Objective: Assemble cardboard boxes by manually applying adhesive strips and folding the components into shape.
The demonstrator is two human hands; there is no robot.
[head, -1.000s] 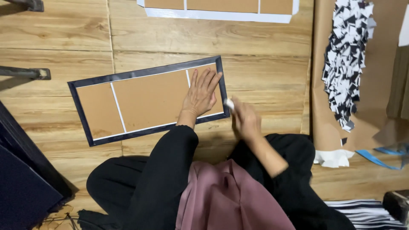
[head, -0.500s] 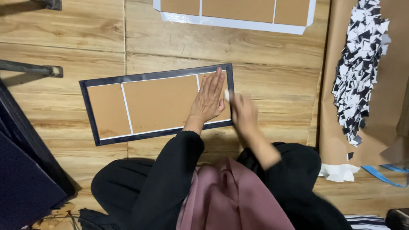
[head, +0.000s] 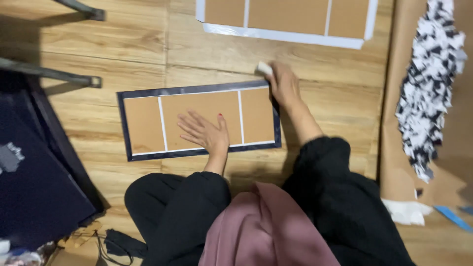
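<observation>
She sits on a wooden plank floor [head: 123,44], pale and grainy. At the left edge lies a dark navy board [head: 34,182], with metal furniture legs [head: 54,76] above it. In the middle of the floor lies a dark-bordered cardboard panel [head: 197,120] in three sections. Her left hand [head: 204,132] rests flat on it, fingers spread. Her right hand [head: 282,83], at the panel's top right corner, is closed around a small white block [head: 264,68]. A white-bordered panel [head: 286,19] lies at the top edge; brown paper [head: 399,148] carries black-and-white scraps [head: 428,88] on the right.

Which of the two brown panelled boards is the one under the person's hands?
The dark-bordered board, nearer the person: the left hand lies flat on it. The white-bordered board lies untouched farther away.
</observation>
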